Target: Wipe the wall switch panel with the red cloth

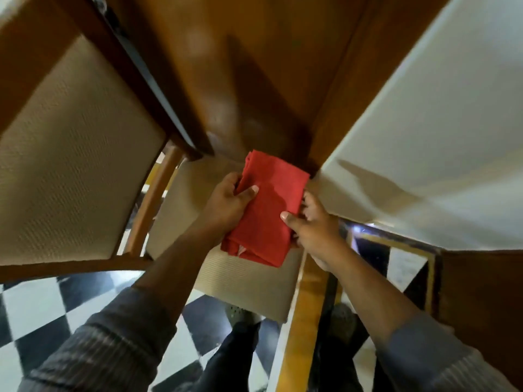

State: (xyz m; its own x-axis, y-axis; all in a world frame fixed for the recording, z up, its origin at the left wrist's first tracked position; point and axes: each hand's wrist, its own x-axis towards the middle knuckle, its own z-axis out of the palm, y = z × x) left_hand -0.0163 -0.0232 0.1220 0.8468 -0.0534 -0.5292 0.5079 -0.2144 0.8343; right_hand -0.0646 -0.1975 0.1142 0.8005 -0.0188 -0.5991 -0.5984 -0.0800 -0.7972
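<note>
- Two hands are closed on the folded red cloth (266,207) at frame centre: left hand (226,205), right hand (314,224).
- Likely being squared into a wiping pad.
- No switch panel is seen.

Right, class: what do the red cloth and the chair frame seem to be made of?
Red cloth: soft woven fabric, matte, probably cotton; it folds and creases. Chair frame: wood, apparently varnished; warm brown with a slight sheen.
</note>
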